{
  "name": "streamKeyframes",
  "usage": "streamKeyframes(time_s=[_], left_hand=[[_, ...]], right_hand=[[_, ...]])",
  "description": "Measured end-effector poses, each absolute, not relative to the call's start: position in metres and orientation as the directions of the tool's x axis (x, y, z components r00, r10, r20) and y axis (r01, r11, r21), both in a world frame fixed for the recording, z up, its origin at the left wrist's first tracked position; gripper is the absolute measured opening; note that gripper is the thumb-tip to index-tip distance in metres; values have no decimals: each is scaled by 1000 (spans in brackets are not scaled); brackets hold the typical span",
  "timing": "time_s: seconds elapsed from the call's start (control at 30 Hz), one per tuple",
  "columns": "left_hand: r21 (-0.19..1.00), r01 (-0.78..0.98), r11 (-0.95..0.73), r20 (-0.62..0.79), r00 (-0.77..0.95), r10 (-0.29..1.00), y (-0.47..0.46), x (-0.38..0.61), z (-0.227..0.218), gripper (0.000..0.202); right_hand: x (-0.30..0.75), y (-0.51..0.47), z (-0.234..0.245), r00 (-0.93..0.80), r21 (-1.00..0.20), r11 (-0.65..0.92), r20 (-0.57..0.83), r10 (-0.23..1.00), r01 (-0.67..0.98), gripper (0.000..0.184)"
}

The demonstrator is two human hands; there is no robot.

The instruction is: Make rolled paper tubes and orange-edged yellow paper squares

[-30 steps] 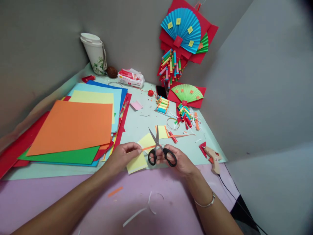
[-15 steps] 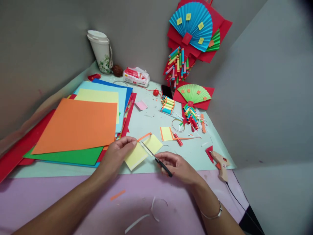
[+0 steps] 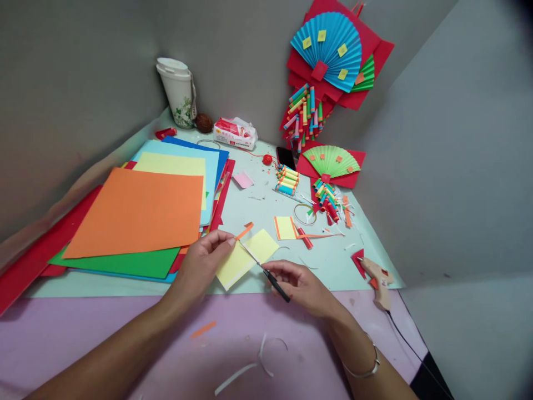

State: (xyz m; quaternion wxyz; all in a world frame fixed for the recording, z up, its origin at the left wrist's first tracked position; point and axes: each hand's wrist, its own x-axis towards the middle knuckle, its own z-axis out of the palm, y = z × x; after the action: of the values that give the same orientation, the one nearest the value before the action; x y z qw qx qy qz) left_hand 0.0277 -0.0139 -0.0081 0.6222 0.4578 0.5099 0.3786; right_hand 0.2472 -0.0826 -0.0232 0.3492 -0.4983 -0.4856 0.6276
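My left hand [image 3: 204, 261] pinches a pale yellow paper piece [image 3: 245, 258] with an orange strip [image 3: 244, 230] along its upper edge, just above the table. My right hand [image 3: 302, 286] is closed around black-handled scissors [image 3: 268, 273]. The blades point up and left and lie across the middle of the yellow paper. A second small yellow piece with an orange edge [image 3: 285, 228] lies flat just beyond.
A stack of coloured paper sheets, orange on top [image 3: 141, 211], lies to the left. A glue gun [image 3: 377, 275] sits at the right. Paper fans [image 3: 331, 161], rolled paper tubes [image 3: 287, 180], a cup [image 3: 179, 91], a tissue pack [image 3: 235, 132] and scraps lie farther back.
The scissors swung from upright, blades apart, to lying across the yellow paper, handles now edge-on. The orange strip has lifted at the paper's top edge.
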Motion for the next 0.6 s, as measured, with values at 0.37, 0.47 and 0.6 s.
streamKeyframes(time_s=[0.37,0.47,0.6], left_hand=[[959,46,281,-284,228,931,-15,27,-14,28],[962,47,269,-273,237,932,-15,27,-18,28],[959,47,278,-281,228,932,-14,28,-18,28]], right_hand=[[244,-84,-24,-251,-960,-277,-279,927,44,37],[243,-84,-26,-247,-961,-276,-274,930,29,38],[243,-84,-30,-259,-956,-294,-286,923,9,39]])
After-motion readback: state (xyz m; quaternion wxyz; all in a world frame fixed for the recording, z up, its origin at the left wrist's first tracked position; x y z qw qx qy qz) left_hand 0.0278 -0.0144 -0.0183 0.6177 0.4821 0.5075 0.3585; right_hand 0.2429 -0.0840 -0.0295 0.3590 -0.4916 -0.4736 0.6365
